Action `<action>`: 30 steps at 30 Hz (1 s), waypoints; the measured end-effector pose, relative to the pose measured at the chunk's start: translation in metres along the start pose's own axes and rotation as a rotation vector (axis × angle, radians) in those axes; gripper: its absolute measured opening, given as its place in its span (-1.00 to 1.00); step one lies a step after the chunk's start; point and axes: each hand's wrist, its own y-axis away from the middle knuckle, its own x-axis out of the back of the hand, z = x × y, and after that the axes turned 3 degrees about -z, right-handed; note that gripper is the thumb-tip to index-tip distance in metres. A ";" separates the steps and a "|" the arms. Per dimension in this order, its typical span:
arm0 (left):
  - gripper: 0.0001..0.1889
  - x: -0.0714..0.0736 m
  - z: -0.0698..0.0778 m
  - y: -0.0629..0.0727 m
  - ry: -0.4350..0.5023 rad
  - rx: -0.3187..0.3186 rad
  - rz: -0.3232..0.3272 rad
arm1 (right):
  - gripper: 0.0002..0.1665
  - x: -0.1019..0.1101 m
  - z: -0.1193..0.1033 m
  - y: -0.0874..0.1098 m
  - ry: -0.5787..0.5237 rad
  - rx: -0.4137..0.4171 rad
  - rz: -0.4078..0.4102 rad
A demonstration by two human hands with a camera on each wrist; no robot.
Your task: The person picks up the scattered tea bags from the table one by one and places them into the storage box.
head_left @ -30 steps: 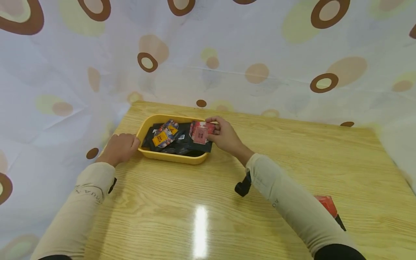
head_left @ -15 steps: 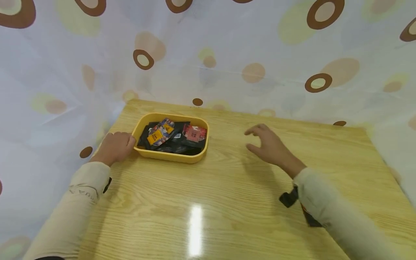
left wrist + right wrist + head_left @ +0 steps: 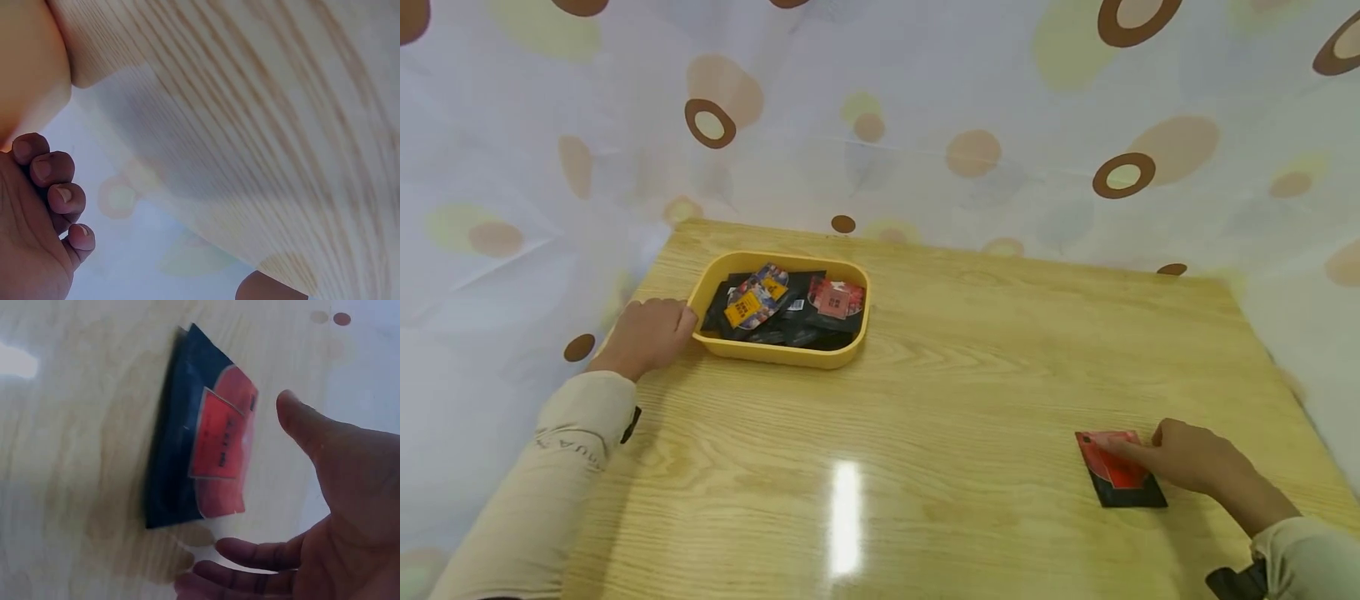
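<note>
At the far left of the table sits a yellow plastic basket (image 3: 782,355) filled with flat black sachets. My left hand (image 3: 651,335) grips its left end, and the left wrist view shows curled fingers (image 3: 65,199) beside the basket wall (image 3: 31,69). A black and red sachet (image 3: 1131,495) lies on the table at right. My right hand (image 3: 1202,457) is over its right side, thumb extended across it in the head view. From the right wrist, thumb and fingers are spread, with a gap to the sachet (image 3: 219,444).
Inside the basket, a sachet with orange labels (image 3: 752,307) and one with a pink-red label (image 3: 835,302) lie uppermost. The wooden table (image 3: 955,400) meets a white cloth with brown circles (image 3: 925,100) at its back and sides.
My right hand let go of the pink-red sachet in the basket, then travelled right and nearer to the sachet on the table. The left hand has stayed at the basket's end.
</note>
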 end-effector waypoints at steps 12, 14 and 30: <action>-0.50 0.000 0.003 0.003 0.006 0.001 -0.019 | -0.37 -0.010 -0.015 -0.016 -0.022 0.130 0.214; -0.50 0.001 0.002 0.002 -0.006 -0.006 -0.010 | -0.44 -0.005 -0.026 -0.020 -0.051 0.190 0.245; -0.51 0.002 0.002 0.005 0.015 0.001 -0.004 | -0.42 0.080 -0.204 -0.060 -0.483 0.470 0.107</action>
